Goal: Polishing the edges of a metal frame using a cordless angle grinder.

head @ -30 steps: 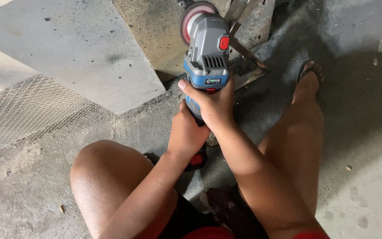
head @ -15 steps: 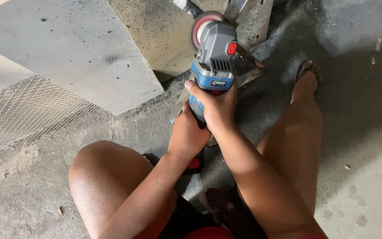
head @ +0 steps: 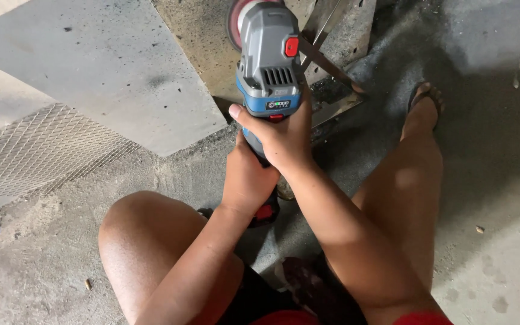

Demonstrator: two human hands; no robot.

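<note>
Looking down from the head view, one view only:

Tool: a grey and blue cordless angle grinder (head: 270,66) sits at top centre of the frame, its body pointing up the picture, a red switch on its right flank.
Disc: the round grinding disc (head: 236,21) shows at the upper edge, left of the tool's head, over a dusty tan slab (head: 203,48).
Right hand: the right hand (head: 281,138) is clenched around the grinder's body just below the blue band, thumb stretched to the left.
Left hand: the left hand (head: 248,180) grips the rear of the handle, below and touching the right hand; a red part of the tool peeks out under it.
Metal piece: angled steel bars (head: 326,57) lie just right of the grinder's head, at upper centre-right.
Legs: a bare knee (head: 145,235) fills lower left of centre; the other leg runs up the right side to a foot in a sandal (head: 424,105).
Floor: grey concrete (head: 501,180), dusty; a pale panel (head: 91,72) lies upper left, and wire mesh (head: 37,150) sits at the left edge.
</note>
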